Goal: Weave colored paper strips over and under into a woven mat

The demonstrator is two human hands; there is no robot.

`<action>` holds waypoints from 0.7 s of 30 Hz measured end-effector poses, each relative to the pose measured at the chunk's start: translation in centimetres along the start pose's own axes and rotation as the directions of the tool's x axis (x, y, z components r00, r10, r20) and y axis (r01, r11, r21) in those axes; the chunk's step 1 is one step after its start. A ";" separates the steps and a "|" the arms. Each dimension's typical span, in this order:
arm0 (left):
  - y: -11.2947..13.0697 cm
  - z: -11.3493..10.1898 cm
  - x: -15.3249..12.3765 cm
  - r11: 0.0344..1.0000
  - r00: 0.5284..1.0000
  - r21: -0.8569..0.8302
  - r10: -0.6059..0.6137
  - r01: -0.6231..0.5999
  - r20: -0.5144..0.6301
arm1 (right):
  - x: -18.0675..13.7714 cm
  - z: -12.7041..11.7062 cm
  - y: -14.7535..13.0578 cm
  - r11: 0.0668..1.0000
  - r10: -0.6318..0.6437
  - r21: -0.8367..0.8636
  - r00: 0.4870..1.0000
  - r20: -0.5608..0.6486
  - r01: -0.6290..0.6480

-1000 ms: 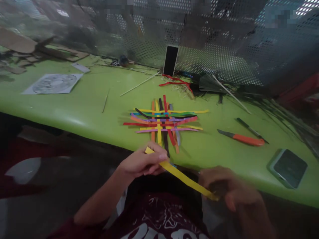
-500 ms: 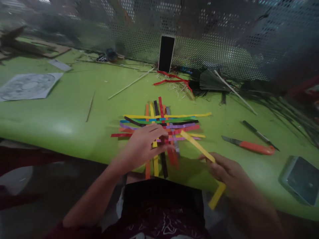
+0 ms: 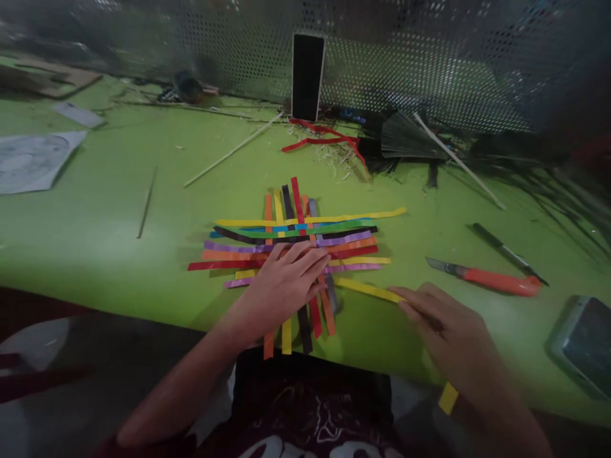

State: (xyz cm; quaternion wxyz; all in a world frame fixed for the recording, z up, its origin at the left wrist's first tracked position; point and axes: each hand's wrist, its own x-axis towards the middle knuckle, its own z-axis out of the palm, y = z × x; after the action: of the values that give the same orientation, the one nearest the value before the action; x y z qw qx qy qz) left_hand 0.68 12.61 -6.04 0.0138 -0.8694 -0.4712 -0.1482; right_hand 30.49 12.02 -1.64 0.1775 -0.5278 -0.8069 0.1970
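Observation:
A woven mat of coloured paper strips (image 3: 305,235) lies on the green table (image 3: 119,210), with red, yellow, orange, purple, black and green bands crossing. My left hand (image 3: 281,286) lies flat on its lower middle, fingers stretched out. My right hand (image 3: 449,331) pinches a loose yellow strip (image 3: 367,289). The strip's far end points at the mat's lower right edge, and its near end sticks out below my wrist at the table's front edge.
An orange-handled craft knife (image 3: 487,278) and a dark pen (image 3: 506,253) lie to the right. A phone (image 3: 582,343) rests at the far right. Another phone (image 3: 307,76) stands against the mesh wall. Thin sticks (image 3: 233,149), red scraps (image 3: 319,137) and paper (image 3: 28,159) lie farther back.
The yellow strip came up from my lap onto the table. My left hand let go of it and settled flat on the mat, while my right hand lowered the strip beside the mat.

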 end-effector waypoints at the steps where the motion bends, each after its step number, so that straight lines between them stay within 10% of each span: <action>1: 0.0 0.0 0.0 1.000 1.000 0.006 0.000 0.000 -0.004 | 0.1 -0.1 0.1 1.000 -0.027 -0.016 1.000 0.008 0.027; 21: 0.9 0.3 -0.8 0.984 0.993 -0.136 -0.116 0.117 0.012 | -0.8 2.1 0.8 0.892 -0.344 -0.259 0.928 0.143 0.371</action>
State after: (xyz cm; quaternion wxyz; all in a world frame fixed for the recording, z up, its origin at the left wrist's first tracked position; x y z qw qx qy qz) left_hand 1.07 11.53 -6.43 -0.0555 -0.8395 -0.5099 -0.1791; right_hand 30.33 11.33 -3.91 0.0959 -0.3804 -0.9173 0.0690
